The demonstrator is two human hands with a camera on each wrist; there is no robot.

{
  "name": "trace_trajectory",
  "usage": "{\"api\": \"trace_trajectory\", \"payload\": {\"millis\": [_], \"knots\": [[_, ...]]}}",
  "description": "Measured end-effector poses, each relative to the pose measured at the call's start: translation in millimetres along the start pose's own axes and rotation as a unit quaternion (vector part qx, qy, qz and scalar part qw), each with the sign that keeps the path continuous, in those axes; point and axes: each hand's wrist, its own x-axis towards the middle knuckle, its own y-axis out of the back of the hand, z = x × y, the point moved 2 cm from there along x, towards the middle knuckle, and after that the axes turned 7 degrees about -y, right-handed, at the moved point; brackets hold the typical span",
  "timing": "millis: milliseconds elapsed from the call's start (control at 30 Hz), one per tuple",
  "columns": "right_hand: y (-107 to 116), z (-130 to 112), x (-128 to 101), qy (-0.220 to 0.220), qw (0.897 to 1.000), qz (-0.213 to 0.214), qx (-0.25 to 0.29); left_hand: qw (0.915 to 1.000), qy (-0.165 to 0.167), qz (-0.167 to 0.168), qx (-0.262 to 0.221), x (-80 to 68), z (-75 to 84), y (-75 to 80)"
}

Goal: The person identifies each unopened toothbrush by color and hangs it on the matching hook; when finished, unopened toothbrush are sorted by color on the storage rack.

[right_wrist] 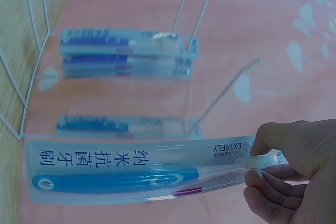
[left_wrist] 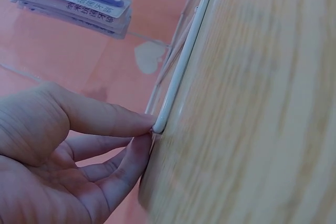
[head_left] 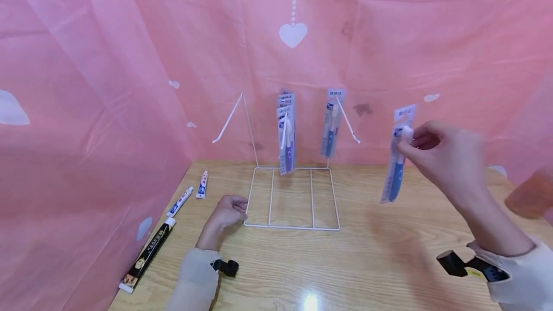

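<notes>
My right hand point(head_left: 414, 140) pinches a packaged blue toothbrush point(head_left: 396, 157) near its top and holds it in the air, right of the white wire rack point(head_left: 291, 196). The wrist view shows the pack point(right_wrist: 136, 174) hanging from my fingers point(right_wrist: 262, 148). My left hand point(head_left: 229, 210) rests on the wooden table, with its fingertips point(left_wrist: 144, 129) pinching the front left corner of the rack's base point(left_wrist: 181, 66). A stack of toothbrush packs point(head_left: 286, 133) hangs on the middle hook. One more pack point(head_left: 331, 124) hangs on the right hook.
Two small toothpaste tubes point(head_left: 181, 200) point(head_left: 202, 185) and a long black tube point(head_left: 149, 253) lie at the table's left side. The rack's left hook point(head_left: 229, 119) is bare. Pink heart-print cloth point(head_left: 108, 85) walls the table on all sides.
</notes>
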Motion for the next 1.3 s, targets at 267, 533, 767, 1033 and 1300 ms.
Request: {"api": "trace_trajectory", "payload": {"millis": [267,533,767,1033,1300], "knots": [[-14.1,-22.8,-15.2,0.04,0.999,0.014,0.021,0.9998,-0.006,-0.006,0.017,-2.7,4.7,-0.3],[-29.8,-37.9,-26.0,0.058,0.998,0.012,0.031,0.9998,-0.009,0.0,0.016,-2.5,3.9,0.0],[-41.8,-43.8,-27.1,0.075,0.997,0.013,0.012,0.9999,-0.01,0.0,0.012,-0.5,0.2,-1.1],[-53.1,-46.0,-24.2,0.06,0.998,0.003,0.018,0.9999,-0.012,-0.001,0.01,-0.4,1.5,-0.6],[-71.7,-44.6,-6.0,0.044,0.999,-0.011,0.022,0.9999,-0.012,-0.004,0.003,-0.4,1.5,-1.2]]}}
